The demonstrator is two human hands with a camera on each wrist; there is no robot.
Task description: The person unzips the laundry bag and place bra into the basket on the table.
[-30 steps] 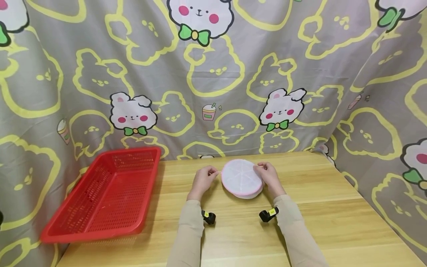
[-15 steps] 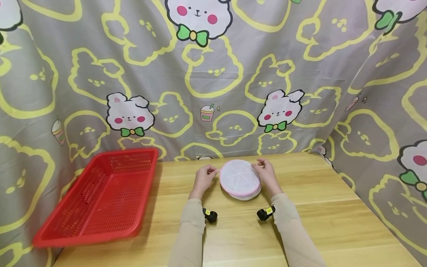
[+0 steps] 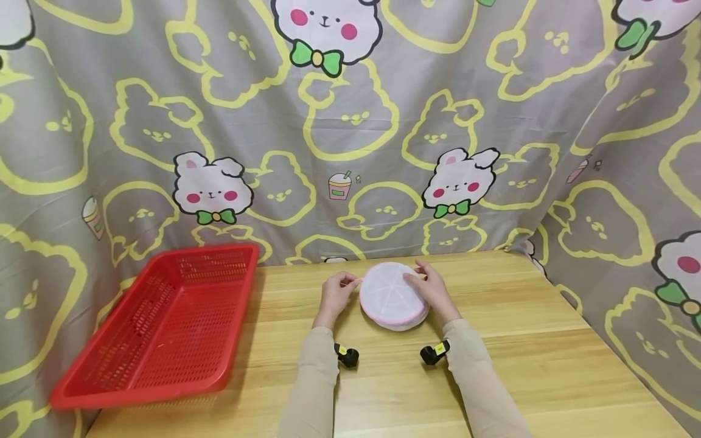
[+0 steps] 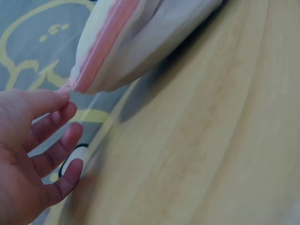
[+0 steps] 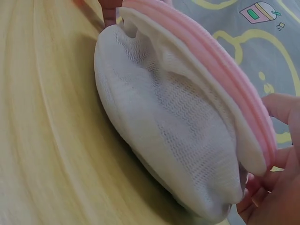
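A round white mesh laundry bag point(image 3: 390, 298) with a pink zipped rim is held over the table between both hands. Its top disc tilts, and a soft mesh body sags beneath, as the right wrist view shows. My left hand point(image 3: 335, 296) pinches a small pink tab point(image 4: 65, 87) at the rim's left end between thumb and forefinger; the other fingers spread loosely. On the opposite side, my right hand point(image 3: 436, 291) grips the rim, thumb over the top disc and fingers curled below the pink zip point(image 5: 236, 91). Whether the zip is closed all round is hidden.
A red perforated plastic basket point(image 3: 232, 328) stands at the left of the wooden table point(image 3: 394, 389). Behind the table and along its sides hangs a grey patterned curtain point(image 3: 296, 131).
My right hand has shifted left along the bag, its thumb now farther over the top disc. The left hand keeps its pinch on the tab. The head view has drifted slightly.
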